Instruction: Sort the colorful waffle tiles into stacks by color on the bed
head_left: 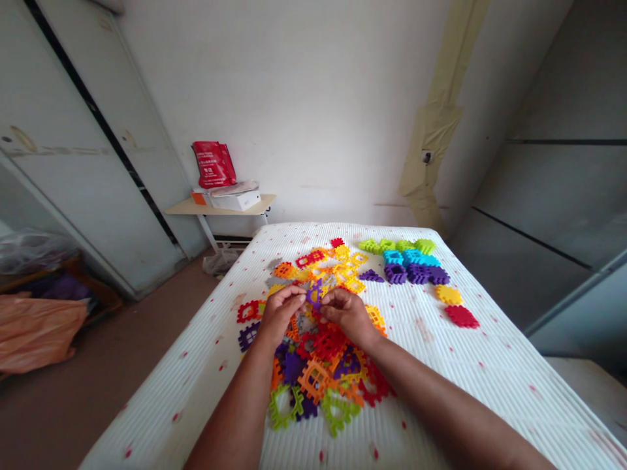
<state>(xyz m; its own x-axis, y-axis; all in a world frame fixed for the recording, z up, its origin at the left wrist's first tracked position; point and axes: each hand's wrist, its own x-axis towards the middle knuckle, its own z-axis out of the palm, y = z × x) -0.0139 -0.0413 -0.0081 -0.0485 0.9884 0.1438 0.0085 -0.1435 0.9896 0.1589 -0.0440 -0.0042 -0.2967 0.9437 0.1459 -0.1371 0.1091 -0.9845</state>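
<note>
Between my two hands, above the heap, is a purple interlocking plastic tile (315,295) with an opening in it. My left hand (284,307) pinches its left edge, fingers closed. The fingers of my right hand (347,312) are closed on its right side. Below and around lies a loose heap of notched tiles, including an orange window tile (315,379), a red tile (329,341), a green frame tile (285,406) and a green triangular tile (337,412). Yellow tiles (343,264) spread beyond my hands. My wrists and fingers cover part of the heap.
Stacked rows of green tiles (396,246), light-blue tiles (411,258) and purple tiles (416,274) stand at the far right of the bed (206,378). Nearer are a yellow stack (449,295) and a red stack (462,316). A small table (215,207) holds a red bag (213,164).
</note>
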